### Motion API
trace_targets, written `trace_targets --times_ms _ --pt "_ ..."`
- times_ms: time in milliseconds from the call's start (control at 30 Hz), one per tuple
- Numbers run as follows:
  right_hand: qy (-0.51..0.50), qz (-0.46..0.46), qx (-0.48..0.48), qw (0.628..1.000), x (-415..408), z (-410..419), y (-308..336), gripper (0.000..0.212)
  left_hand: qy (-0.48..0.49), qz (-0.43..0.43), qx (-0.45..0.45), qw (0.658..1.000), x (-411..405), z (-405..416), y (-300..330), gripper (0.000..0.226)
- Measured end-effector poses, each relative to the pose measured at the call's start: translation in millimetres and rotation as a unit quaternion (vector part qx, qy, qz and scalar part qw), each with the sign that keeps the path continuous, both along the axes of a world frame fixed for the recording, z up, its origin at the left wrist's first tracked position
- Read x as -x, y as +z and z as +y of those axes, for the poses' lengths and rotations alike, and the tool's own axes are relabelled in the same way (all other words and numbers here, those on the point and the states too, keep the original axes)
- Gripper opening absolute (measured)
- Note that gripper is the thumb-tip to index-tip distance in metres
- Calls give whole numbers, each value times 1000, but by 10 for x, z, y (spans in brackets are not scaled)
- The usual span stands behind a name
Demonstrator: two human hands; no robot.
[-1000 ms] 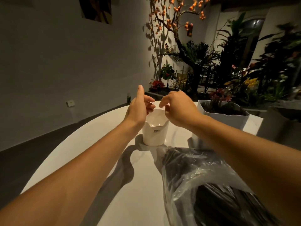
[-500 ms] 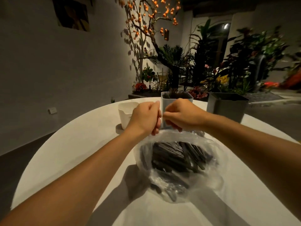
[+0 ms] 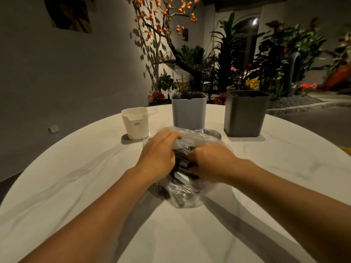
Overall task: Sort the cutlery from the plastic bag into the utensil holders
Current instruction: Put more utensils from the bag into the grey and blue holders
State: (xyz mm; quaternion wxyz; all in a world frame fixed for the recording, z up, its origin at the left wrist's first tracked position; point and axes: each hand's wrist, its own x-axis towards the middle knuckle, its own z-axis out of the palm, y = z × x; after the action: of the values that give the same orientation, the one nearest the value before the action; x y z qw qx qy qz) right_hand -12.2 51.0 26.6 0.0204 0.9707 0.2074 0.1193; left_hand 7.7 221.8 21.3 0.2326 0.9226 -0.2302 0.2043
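A clear plastic bag (image 3: 197,136) full of black cutlery (image 3: 181,165) lies in the middle of the round white table (image 3: 76,168). My left hand (image 3: 159,156) lies over the bag's left side, its fingers curved over bunched plastic. My right hand (image 3: 209,162) grips the bag's right side, fingers curled in at the opening with their tips hidden. Three holders stand behind the bag: a small white one (image 3: 135,123) at the left, a light grey one (image 3: 189,112) in the middle, and a dark grey one (image 3: 245,114) at the right.
Potted plants and a tree with orange fruit stand beyond the table's far edge. A grey wall runs along the left. The table's front half lies under my forearms.
My hands left the white holder, pinched the bag's rim, and now press lower into the bag. The view has swung, and all three holders now show.
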Motion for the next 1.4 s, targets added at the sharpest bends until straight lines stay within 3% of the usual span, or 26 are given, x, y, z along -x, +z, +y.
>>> trace_targets --times_ms 200,367,500,667,967,1167,1400 --pt "-4 -82 -158 984 21 26 -235 20 13 -68 30 997 26 104 -163 41" --pt "-13 -87 -107 990 155 70 -281 47 14 -116 51 992 -20 137 -171 33" --pt "-26 -59 -104 992 197 90 -243 28 12 -150 58 987 75 73 -177 28" --pt "-37 -59 -106 992 261 77 -221 24 -47 -101 71 991 179 30 -156 33" --pt "-3 -100 -143 985 246 -19 -203 26 -17 -79 35 996 172 69 -234 24" --pt "75 -130 -197 969 257 -68 -169 21 -50 -40 -64 996 167 79 -249 55" --pt "162 -159 -179 957 309 3 -97 28 -46 0 -51 998 218 51 -193 21"
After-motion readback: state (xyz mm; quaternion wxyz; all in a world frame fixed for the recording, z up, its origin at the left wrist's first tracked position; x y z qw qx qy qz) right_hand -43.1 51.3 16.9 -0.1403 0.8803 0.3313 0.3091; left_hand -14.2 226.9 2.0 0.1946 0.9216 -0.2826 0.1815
